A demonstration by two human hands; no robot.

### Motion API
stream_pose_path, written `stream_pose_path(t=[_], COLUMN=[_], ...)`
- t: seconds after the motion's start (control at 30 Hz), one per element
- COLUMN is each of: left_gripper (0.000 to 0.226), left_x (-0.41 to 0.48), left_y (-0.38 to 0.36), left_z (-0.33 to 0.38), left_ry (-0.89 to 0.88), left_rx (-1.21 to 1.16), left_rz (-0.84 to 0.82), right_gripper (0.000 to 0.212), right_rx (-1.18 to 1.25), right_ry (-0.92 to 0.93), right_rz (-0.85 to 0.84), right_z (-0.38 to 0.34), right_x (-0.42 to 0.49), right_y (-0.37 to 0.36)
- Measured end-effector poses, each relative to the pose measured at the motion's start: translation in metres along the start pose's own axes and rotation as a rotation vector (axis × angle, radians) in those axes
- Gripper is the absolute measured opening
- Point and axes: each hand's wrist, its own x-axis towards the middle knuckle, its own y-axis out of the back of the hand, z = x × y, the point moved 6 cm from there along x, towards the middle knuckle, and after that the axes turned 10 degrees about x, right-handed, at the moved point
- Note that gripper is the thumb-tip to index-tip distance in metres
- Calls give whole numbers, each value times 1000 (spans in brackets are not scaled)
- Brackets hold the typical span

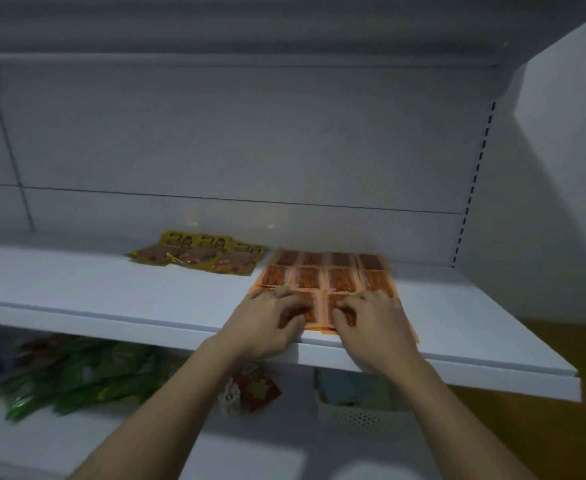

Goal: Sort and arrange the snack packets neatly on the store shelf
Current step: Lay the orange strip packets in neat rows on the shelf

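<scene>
The orange packets (340,280) lie gridded by the shelf's (111,292) front edge, long axes running back. The left hand (270,322) and right hand (371,322) rest on the front row, equally near. Their fingers are bent, but I cannot tell whether they pinch or only press.

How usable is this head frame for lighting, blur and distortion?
Head view: dim, bluish light overall; orange packets, left hand and right hand fairly sharp at centre; green packets on the lower shelf smeared by blur; wide-angle lens bends the shelf edge; faint glare spots on the back panel.
</scene>
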Motion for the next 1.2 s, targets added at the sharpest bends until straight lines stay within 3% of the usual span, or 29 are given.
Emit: stream_pose_path(t=[0.23,0.5,0.83,1.2], left_gripper=[45,51,55,61], left_x=[-6,-35,-138,-319], left_y=[-3,25,94,199], left_z=[-1,-43,-181,-358], left_ry=[63,220,479,831], left_rx=[6,55,189,322], left_rz=[-85,41,81,162], right_gripper=[64,70,70,68], right_rx=[98,111,198,262], right_ry=[-37,113,382,659], right_rz=[-23,8,-159,-251], right_z=[6,-34,-243,-521], right_x=[0,6,52,62], right_y=[1,8,-42,-107])
